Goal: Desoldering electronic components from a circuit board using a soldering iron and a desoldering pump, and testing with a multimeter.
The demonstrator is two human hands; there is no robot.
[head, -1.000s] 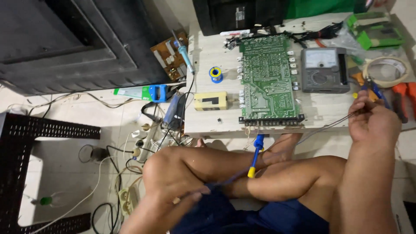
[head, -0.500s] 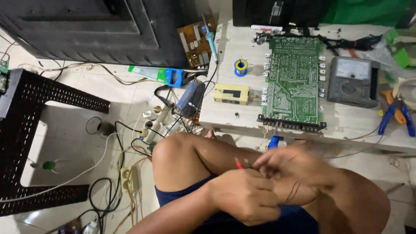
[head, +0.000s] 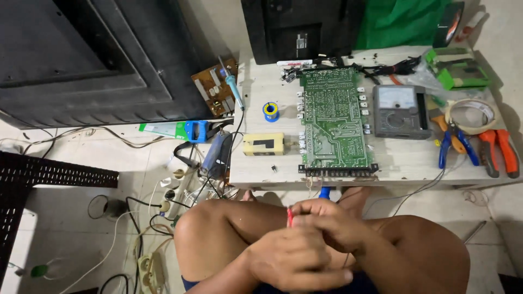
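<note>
I sit cross-legged with both hands together over my lap. My right hand (head: 328, 222) and my left hand (head: 297, 262) are closed around a small red-ended piece (head: 290, 217) with a thin wire (head: 409, 194) trailing to the low table (head: 414, 161). A blue tool handle (head: 325, 192) pokes out just behind my right hand. On the table ahead lies a large green circuit board (head: 333, 117), with a grey multimeter (head: 397, 111) to its right.
Also on the table are a blue solder spool (head: 271, 111), a soldering iron (head: 231, 85), a yellow box (head: 263, 144), blue pliers (head: 455, 146), orange pliers (head: 498, 151) and a tape roll (head: 473, 113). Cables and a power strip (head: 150, 267) litter the floor at left beside a black stool (head: 32, 179).
My right hand left the table's right side and came back to my lap. Both hands now meet around the red-ended piece, and the view has shifted left and down.
</note>
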